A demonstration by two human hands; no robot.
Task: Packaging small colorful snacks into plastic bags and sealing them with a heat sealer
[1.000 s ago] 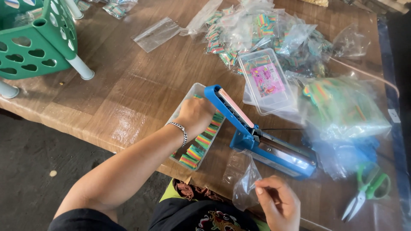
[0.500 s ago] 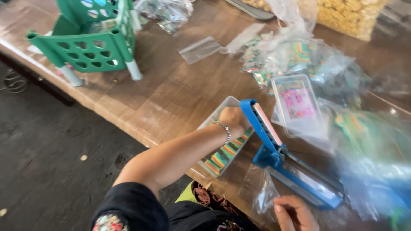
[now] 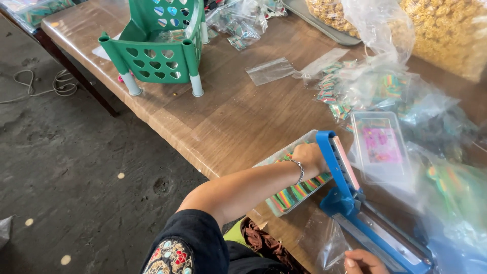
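My left hand [image 3: 308,156] reaches into a clear plastic box [image 3: 276,158] of rainbow-striped candy strips [image 3: 297,193] at the table's near edge; its fingers are hidden, so a grip cannot be made out. Right beside it stands a blue heat sealer [image 3: 355,203] with its arm raised. My right hand [image 3: 362,263] shows at the bottom edge, pinching a small clear plastic bag [image 3: 332,243] just in front of the sealer's base.
A clear lid with a pink label [image 3: 380,147] lies right of the sealer. Heaps of bagged rainbow candy [image 3: 375,91] lie behind. A green perforated basket [image 3: 157,50] stands far left; loose clear bags [image 3: 269,71] and popcorn bags [image 3: 446,30] lie at the back. Table edge [image 3: 167,132] borders concrete floor.
The camera has swung left and back, so the basket and floor fill more of the view. Both hands stay where they were, left in the candy box, right on the bag.
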